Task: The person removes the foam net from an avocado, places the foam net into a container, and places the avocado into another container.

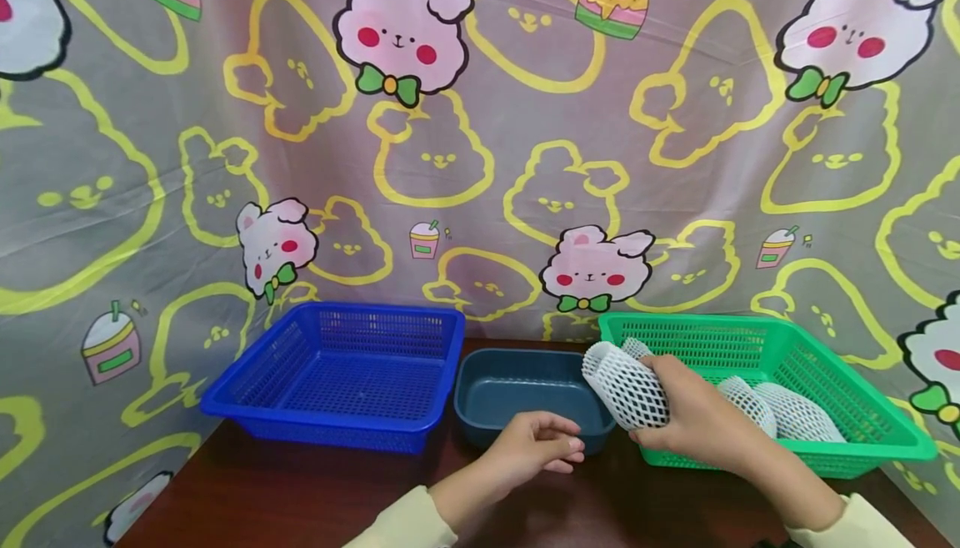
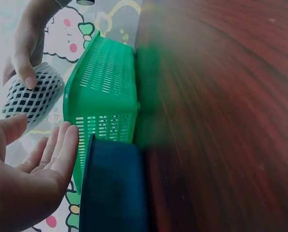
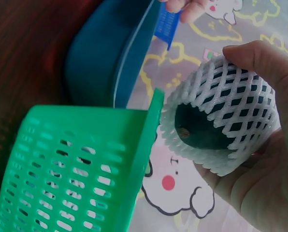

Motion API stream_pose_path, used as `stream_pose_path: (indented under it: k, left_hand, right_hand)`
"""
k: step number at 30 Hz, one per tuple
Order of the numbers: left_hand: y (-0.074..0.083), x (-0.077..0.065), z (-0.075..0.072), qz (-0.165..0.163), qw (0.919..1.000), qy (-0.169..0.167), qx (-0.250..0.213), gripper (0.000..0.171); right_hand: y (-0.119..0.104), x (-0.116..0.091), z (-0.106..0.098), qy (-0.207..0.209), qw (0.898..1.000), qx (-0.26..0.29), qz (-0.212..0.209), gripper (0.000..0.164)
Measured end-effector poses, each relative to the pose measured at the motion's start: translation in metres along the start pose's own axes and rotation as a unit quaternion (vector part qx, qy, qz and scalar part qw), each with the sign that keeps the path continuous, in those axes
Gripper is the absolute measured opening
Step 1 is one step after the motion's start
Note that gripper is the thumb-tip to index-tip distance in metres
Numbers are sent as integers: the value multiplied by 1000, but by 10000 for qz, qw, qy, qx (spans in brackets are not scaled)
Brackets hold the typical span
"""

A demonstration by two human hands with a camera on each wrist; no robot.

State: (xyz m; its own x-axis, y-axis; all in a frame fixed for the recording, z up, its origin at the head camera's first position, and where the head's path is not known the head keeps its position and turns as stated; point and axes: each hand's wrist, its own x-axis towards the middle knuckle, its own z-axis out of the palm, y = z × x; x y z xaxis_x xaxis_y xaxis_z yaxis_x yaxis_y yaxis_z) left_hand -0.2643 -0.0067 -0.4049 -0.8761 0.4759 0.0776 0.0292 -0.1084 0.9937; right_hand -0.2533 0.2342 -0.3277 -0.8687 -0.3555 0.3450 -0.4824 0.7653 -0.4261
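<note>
Nearest, over the near side of the bench (image 1: pixel 300 498), the left hand (image 1: pixel 528 448) comes in from the near left, in front of the tub (image 1: pixel 532 398) and above its rim. Its palm is turned up toward the right, thumb apart, fingers a little bent and holding nothing. Just beyond and to the right, the right hand (image 1: pixel 697 419) grips a dark green fruit (image 1: pixel 657 412) in a white net (image 1: pixel 618 377), thumb and fingers wrapped round it from the right side. The fruit is held in the air above the gap between the tub and the green basket (image 1: pixel 896 444), higher than both rims. What seems to count most is how it lies from the free fingers: up and to their right, near but apart, its long axis slanting from far left to near right, with the net's open end toward the far left. The right hand, already round it, is the nearer; its wrist reaches in from the near right across the basket. Farther back, the tub sits midway along the bench's far edge, the green basket toward the far right corner with more netted pieces (image 1: pixel 806 414) inside, the blue basket (image 1: pixel 337 427) toward the far left corner. Behind everything hangs a printed cloth (image 1: pixel 480 164).
</note>
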Motion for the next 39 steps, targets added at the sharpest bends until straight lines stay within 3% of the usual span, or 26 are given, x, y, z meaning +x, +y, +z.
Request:
stream_pose_path:
  k: [16,22,31,39]
  left_hand:
    - [-3,-24,-31,507,9964,42,676,23]
    - [-4,-32,-40,585,9938,62,944,27]
    - [-7,-42,-55,797,9832,119,1638,23]
    - [-11,-50,-64,882,9761,174,1980,20]
  right_hand:
    - [-7,-3,28,386,9933,-345,-1029,81]
    - [-17,-5,33,253,9918,-523,-1137,83]
    - [-27,-9,51,90,9873,-623,-1461,86]
    - [-27,-9,70,-248,9897,-422,-1347,86]
